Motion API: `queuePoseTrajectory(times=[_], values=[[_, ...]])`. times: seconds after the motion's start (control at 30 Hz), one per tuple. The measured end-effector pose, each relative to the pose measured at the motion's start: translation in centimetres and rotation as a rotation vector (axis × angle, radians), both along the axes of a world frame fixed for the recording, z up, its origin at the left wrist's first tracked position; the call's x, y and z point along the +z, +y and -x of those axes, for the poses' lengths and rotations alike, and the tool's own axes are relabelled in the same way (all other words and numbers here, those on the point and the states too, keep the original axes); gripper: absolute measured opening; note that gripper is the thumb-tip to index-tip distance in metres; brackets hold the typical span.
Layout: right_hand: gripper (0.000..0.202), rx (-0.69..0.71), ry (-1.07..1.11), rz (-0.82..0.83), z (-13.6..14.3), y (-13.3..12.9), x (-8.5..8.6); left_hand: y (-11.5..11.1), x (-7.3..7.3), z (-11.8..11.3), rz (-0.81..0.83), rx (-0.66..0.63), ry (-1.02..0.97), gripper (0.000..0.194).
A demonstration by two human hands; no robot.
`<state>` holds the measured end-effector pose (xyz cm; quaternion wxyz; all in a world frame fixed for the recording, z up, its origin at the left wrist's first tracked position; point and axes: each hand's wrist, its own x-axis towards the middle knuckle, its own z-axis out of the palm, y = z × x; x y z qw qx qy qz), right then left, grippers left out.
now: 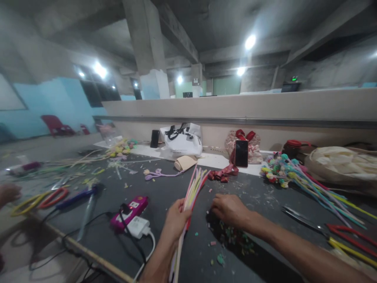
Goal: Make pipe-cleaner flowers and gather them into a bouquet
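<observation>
My left hand (176,216) is closed around a bundle of thin pastel pipe cleaners (194,188) in pink, yellow, white and lilac. Their tops fan out above my fingers, and the lower ends run down past my wrist. To the right, my right hand (228,210) rests low on the dark tabletop with its fingers curled downward. Whatever lies under those fingertips is hidden. Small coloured scraps (238,237) lie in the shadow beneath that forearm.
A pink power strip (129,214) with a white charger (138,226) and cables lies left. Scissors (338,236) and pipe-cleaner flowers (279,169) are on the right. Behind stand a white bag (182,141) and a phone (241,153). Another person's hand (10,194) shows at the left edge.
</observation>
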<state>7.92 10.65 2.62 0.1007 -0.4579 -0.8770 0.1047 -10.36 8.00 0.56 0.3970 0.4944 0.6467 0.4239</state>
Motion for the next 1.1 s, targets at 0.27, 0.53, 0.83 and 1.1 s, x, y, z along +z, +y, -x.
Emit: queuePoseTrajectory(times=[0.27,0.53,0.83,1.1], values=[[0.021,-0.195,0.543,0.485,4.0,-0.3,-1.3,-1.3,-0.8,-1.3,0.108,-0.037,-0.599,0.018],[0.013,-0.306,0.875,0.698,5.8,0.9,-2.7,-1.6,-1.6,-1.0,0.100,-0.082,-0.781,0.022],[0.014,-0.374,0.946,0.794,5.2,0.9,-2.3,-1.4,-0.9,-0.9,0.117,-0.098,-0.856,0.016],[0.009,-0.454,0.901,0.671,5.5,1.2,-1.5,-0.9,-1.2,-1.3,0.116,-0.138,-0.914,0.027]])
